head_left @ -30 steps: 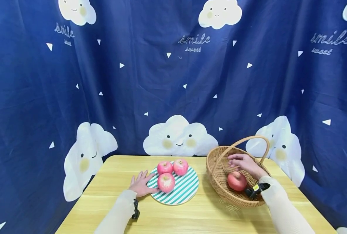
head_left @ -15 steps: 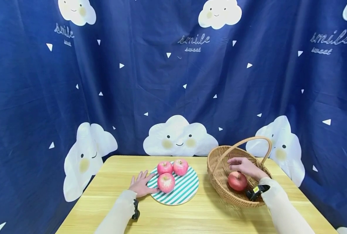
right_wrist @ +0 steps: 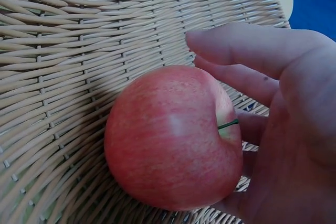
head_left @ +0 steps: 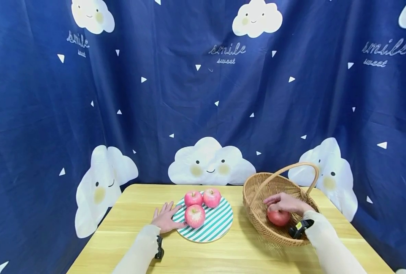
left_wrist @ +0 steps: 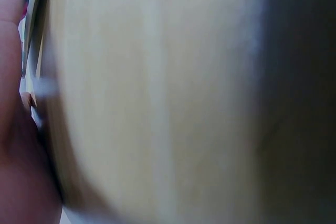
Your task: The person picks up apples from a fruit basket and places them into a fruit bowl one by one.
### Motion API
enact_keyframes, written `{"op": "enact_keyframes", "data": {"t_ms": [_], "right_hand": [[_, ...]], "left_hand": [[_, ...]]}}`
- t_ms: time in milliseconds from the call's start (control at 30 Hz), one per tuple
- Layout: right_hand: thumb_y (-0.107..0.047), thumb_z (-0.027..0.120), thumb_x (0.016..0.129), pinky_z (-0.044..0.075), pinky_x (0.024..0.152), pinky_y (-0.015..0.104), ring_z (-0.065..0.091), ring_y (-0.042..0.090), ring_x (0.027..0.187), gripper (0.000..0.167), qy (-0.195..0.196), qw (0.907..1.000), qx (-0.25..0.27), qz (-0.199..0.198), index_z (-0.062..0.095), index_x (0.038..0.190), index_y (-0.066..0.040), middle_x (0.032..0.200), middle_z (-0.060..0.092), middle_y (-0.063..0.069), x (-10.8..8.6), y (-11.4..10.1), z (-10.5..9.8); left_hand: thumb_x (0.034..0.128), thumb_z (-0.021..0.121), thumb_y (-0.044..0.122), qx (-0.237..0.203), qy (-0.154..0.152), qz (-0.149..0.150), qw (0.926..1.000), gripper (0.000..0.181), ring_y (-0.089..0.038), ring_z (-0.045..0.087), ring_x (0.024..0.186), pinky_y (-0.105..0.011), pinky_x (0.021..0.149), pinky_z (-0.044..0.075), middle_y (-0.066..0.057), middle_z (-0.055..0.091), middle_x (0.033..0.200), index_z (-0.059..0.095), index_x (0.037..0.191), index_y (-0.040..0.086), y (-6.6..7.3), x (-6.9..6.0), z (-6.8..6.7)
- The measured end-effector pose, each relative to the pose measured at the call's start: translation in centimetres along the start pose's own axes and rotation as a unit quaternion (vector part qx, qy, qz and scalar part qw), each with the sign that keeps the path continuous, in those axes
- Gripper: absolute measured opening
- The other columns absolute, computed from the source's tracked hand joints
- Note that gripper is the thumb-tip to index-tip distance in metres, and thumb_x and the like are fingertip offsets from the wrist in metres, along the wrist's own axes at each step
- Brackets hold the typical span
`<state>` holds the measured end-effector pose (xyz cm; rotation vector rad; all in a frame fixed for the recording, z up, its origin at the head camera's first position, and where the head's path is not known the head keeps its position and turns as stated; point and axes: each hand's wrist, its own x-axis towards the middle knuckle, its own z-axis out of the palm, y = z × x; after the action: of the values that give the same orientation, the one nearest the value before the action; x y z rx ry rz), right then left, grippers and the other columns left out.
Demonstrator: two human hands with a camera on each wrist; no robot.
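In the head view a red apple [head_left: 279,217] lies inside a tilted wicker basket [head_left: 257,224] on the right. Over its top hovers my right hand [head_left: 286,203], fingers relaxed. The right wrist view has the same apple [right_wrist: 173,137], green stem toward my palm; my right hand [right_wrist: 294,114] is beside it, some fingers behind it and not pinching it. At the left edge of a round green-and-white striped board [head_left: 220,222], my left hand [head_left: 164,219] lies with spread fingers, its thumb close to the front one of three apples [head_left: 195,216].
A light wooden table [head_left: 196,260] carries board and basket. The basket's arched handle [head_left: 292,165] rises near my right hand. Behind the table hangs a dark blue cloth [head_left: 203,99] printed with smiling clouds. Mostly blurred tabletop [left_wrist: 157,98] fills the left wrist view.
My right hand has lowered toward the apple in the basket, covering its upper part. The head view has shifted slightly. My left hand and the three apples have stayed put.
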<state>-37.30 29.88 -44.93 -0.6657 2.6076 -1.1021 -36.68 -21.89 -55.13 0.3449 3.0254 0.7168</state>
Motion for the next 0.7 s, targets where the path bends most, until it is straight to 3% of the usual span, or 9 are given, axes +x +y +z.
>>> {"op": "enact_keyframes", "data": {"t_ms": [233, 367, 700], "right_hand": [[-0.014, 0.076, 0.078, 0.048, 0.086, 0.031, 0.061, 0.023, 0.107, 0.054, -0.018, 0.9996, 0.004, 0.019, 0.065, 0.129, 0.003, 0.125, 0.068, 0.022, -0.20, -0.24, 0.01], [-0.009, 0.078, 0.072, 0.053, 0.081, 0.029, 0.062, 0.021, 0.102, 0.066, -0.037, 0.9985, 0.018, 0.037, 0.059, 0.135, 0.003, 0.129, 0.064, 0.025, -0.31, -0.24, 0.02], [-0.001, 0.076, 0.065, 0.052, 0.082, 0.031, 0.060, 0.028, 0.109, 0.077, -0.044, 0.9983, 0.013, 0.036, 0.054, 0.139, 0.004, 0.133, 0.058, 0.031, -0.28, -0.15, -0.14]], "left_hand": [[0.0682, 0.067, 0.083, 0.007, 0.003, -0.002, 1.0000, 0.104, -0.043, 0.012, 0.154, -0.071, 0.118, 0.002, -0.015, 0.025, 0.166, 0.044, 0.154, 0.028, -0.71, 0.54, 0.66], [0.0674, 0.065, 0.086, 0.015, 0.006, 0.001, 0.9999, 0.105, -0.042, 0.012, 0.154, -0.070, 0.118, 0.004, -0.014, 0.025, 0.166, 0.043, 0.154, 0.030, -1.00, 0.71, 0.90], [0.0704, 0.070, 0.078, -0.005, 0.009, 0.009, 0.9999, 0.102, -0.045, 0.013, 0.153, -0.072, 0.117, 0.002, -0.019, 0.026, 0.165, 0.045, 0.153, 0.024, -0.17, -0.02, 0.01]]}}
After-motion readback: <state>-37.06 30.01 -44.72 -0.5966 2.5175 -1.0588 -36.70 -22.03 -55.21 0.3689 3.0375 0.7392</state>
